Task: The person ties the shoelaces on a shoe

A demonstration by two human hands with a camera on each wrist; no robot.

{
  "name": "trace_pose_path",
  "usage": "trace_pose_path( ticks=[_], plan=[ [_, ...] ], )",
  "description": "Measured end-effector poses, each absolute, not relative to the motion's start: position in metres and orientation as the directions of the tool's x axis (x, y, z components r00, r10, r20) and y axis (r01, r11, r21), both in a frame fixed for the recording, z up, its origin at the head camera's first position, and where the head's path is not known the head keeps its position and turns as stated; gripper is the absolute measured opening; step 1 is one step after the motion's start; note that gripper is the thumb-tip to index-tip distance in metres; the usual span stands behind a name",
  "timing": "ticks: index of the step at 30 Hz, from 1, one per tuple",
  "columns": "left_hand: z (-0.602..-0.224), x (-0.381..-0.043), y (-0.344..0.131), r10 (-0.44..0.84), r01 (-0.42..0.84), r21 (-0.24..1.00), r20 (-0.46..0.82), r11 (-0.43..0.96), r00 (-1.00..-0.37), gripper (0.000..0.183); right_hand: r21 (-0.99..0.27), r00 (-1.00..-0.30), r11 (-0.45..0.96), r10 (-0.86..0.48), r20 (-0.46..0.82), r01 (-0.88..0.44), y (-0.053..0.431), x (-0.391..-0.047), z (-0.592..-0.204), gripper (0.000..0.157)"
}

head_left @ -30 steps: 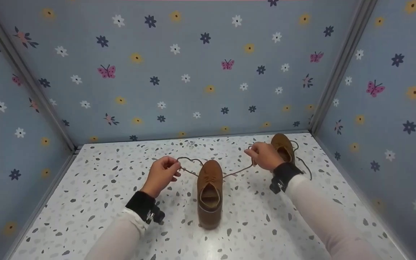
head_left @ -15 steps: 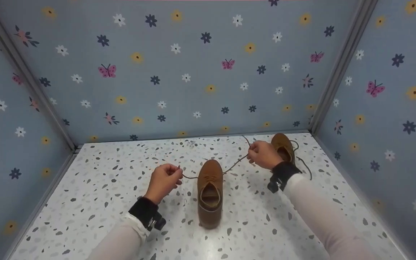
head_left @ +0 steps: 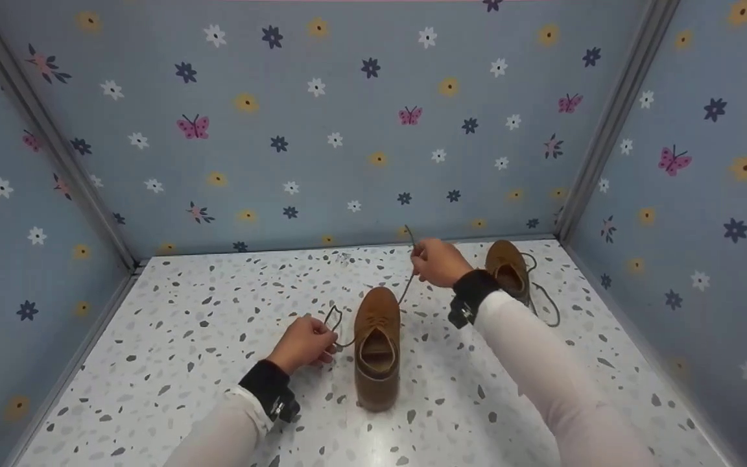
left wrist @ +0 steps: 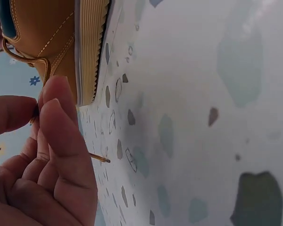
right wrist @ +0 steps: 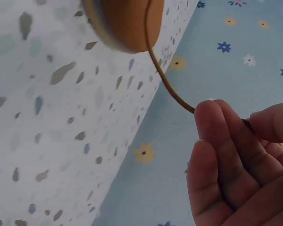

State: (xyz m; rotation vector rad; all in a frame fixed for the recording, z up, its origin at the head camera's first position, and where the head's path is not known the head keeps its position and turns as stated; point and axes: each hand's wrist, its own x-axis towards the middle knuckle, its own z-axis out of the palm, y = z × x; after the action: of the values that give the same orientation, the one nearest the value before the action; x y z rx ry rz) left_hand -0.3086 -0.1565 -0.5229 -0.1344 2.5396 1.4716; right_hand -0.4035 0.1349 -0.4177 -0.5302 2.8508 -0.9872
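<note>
In the head view, two brown shoes stand on the speckled floor [head_left: 185, 363]: the near shoe [head_left: 377, 360] between the two hands, and the far shoe [head_left: 508, 272] to its right and farther off. Three walls with a flower print rise around the floor; the back wall [head_left: 347, 130] lies beyond the near shoe. Two black straps [head_left: 268, 388] circle the wrists under two white sleeves [head_left: 227, 428]. The left hand [head_left: 303, 342] is just left of the near shoe, knuckles up, thumb and fingers pinching the left lace [head_left: 349, 344], which bends into a loop. The right hand [head_left: 441, 262] is ahead and right of its toe, pinching the right lace [head_left: 406, 290], whose free tip stands above the fingers. The near shoe points toward the back wall, its long axis running away from the person; the far shoe points the same way, slightly slanted.

In the left wrist view, thumb and fingertips nearly meet on the lace, one tip poking out behind the fingers, beside the near shoe's ridged sole [left wrist: 90, 52].

In the right wrist view, the lace curves from in front of the near shoe's toe to the pinched thumb and fingers.
</note>
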Motion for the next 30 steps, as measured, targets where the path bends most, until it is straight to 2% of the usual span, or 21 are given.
trace_pose_path(
  ticks=[3,5,9,12,14,21,30],
  plan=[
    [-0.527,-0.308,-0.154,0.035,-0.172,0.845,-0.22,0.507,-0.975,0.016,-0.607,-0.904,0.701,-0.422,0.07,-0.374,0.099,-0.398,-0.4,0.021],
    [-0.529,-0.308,-0.153,0.041,-0.165,0.84,-0.217,0.517,-0.975,0.016,-0.606,-0.852,0.653,-0.517,0.081,-0.454,0.078,-0.392,-0.389,0.023],
    [-0.533,-0.308,-0.152,0.061,-0.137,0.84,-0.198,0.525,-0.978,0.015,-0.607,-0.721,0.544,-0.689,0.071,-0.58,0.051,-0.376,-0.373,0.038],
    [-0.533,-0.309,-0.153,0.071,-0.125,0.843,-0.19,0.523,-0.979,0.016,-0.592,-0.681,0.52,-0.729,0.067,-0.616,0.048,-0.371,-0.373,0.046],
    [-0.534,-0.309,-0.154,0.068,-0.13,0.842,-0.193,0.523,-0.979,0.016,-0.571,-0.684,0.536,-0.726,0.064,-0.622,0.052,-0.373,-0.377,0.045],
    [-0.533,-0.309,-0.153,0.064,-0.097,0.819,-0.16,0.566,-0.985,0.018,-0.528,-0.763,0.63,-0.645,0.054,-0.57,0.079,-0.387,-0.39,0.037],
    [-0.53,-0.31,-0.154,0.075,-0.081,0.825,-0.147,0.559,-0.986,0.021,-0.505,-0.781,0.659,-0.623,0.05,-0.558,0.098,-0.395,-0.398,0.031]
  ],
)
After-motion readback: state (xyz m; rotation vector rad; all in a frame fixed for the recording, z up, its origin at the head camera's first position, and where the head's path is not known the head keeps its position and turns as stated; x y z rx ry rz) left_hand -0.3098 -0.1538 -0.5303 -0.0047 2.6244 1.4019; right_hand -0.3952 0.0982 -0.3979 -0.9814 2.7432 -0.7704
